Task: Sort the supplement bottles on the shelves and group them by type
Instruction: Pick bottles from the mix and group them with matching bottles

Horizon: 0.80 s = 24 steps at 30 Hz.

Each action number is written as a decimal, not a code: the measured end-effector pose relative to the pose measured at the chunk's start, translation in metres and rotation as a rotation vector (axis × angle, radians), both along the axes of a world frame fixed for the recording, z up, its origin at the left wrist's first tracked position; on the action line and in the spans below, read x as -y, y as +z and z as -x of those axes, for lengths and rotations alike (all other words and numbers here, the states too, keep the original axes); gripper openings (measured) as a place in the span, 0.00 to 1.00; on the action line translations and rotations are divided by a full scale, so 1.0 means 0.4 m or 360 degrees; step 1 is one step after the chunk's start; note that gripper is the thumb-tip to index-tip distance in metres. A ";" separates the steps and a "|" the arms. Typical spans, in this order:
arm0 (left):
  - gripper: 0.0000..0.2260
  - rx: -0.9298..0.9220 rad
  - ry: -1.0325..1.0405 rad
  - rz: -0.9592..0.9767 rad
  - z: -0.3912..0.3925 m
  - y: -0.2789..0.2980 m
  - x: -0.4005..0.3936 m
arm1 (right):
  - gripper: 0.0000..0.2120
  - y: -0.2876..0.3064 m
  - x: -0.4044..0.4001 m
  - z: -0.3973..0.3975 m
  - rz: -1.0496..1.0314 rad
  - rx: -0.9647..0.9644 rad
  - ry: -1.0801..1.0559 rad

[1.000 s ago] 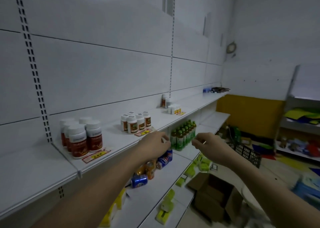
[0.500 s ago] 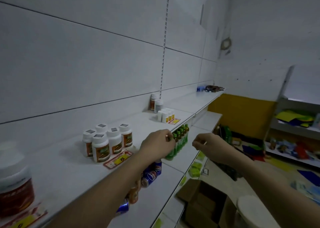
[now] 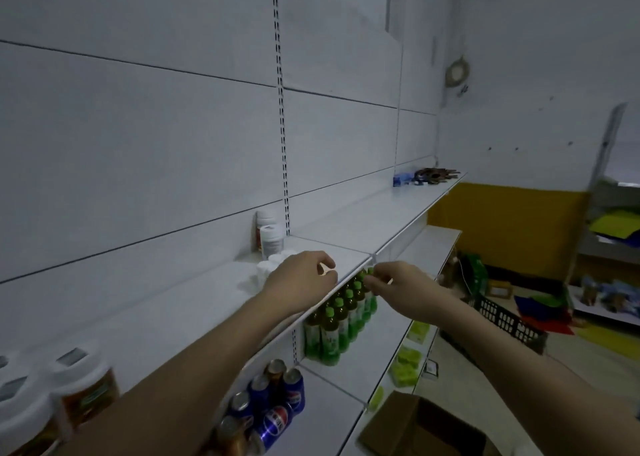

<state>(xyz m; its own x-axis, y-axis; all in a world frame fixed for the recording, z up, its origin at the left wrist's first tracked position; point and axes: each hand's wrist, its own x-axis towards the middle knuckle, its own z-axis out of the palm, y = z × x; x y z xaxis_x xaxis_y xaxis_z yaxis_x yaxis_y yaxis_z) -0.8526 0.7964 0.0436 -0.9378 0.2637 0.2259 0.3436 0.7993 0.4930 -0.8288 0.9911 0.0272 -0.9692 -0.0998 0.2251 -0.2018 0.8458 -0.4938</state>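
Note:
On the upper white shelf (image 3: 349,227), two taller supplement bottles (image 3: 270,239) stand against the back wall. Just in front of them is a cluster of small white bottles (image 3: 265,269), partly hidden by my left hand (image 3: 299,280). That hand hovers over the shelf's front part with thumb and fingers curled together. My right hand (image 3: 394,287) is level with the shelf's front edge, fingers curled, and I see nothing clearly held in it. White-capped bottles with orange-brown labels (image 3: 81,386) stand at the bottom left.
Green drink bottles (image 3: 341,320) fill the shelf below, with blue soda cans (image 3: 277,409) lying to their left. An open cardboard box (image 3: 420,428) and a black crate (image 3: 509,322) sit on the floor. Small items (image 3: 427,175) lie at the shelf's far end.
My view has shifted right along the shelf. The red-labelled bottles have left the frame, and both hands now sit near the small white bottles, still curled.

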 end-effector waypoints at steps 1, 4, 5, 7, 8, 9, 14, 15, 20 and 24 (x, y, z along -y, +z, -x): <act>0.13 -0.0011 0.0021 0.0028 0.032 0.014 -0.019 | 0.15 0.010 -0.025 0.034 0.0010 -0.0004 0.0037; 0.13 -0.0058 0.0093 -0.0008 0.121 0.057 -0.047 | 0.14 0.050 -0.084 0.139 0.0062 -0.0045 0.0139; 0.13 -0.0071 0.0135 -0.0026 0.147 0.067 -0.048 | 0.14 0.062 -0.095 0.175 0.0094 -0.0069 0.0173; 0.13 -0.0082 0.0230 -0.0036 0.195 0.075 -0.037 | 0.14 0.070 -0.096 0.245 0.0157 -0.0082 0.0245; 0.12 -0.0075 0.0278 -0.0027 0.216 0.075 -0.026 | 0.13 0.066 -0.088 0.278 0.0168 -0.0072 0.0283; 0.12 -0.0065 0.0327 -0.0007 0.236 0.075 -0.013 | 0.13 0.059 -0.075 0.313 0.0164 -0.0065 0.0324; 0.11 -0.0107 0.0578 0.0063 0.347 0.109 0.072 | 0.13 0.051 0.011 0.499 0.0195 -0.0125 0.0481; 0.10 -0.0110 0.0609 0.0046 0.371 0.117 0.089 | 0.12 0.057 0.031 0.536 0.0223 -0.0148 0.0511; 0.09 -0.0047 0.0662 0.0016 0.484 0.112 0.159 | 0.11 0.073 0.139 0.702 0.0209 -0.0156 0.0644; 0.13 0.0117 0.0617 0.0071 0.542 0.109 0.199 | 0.12 0.098 0.211 0.808 0.0065 -0.0147 0.0756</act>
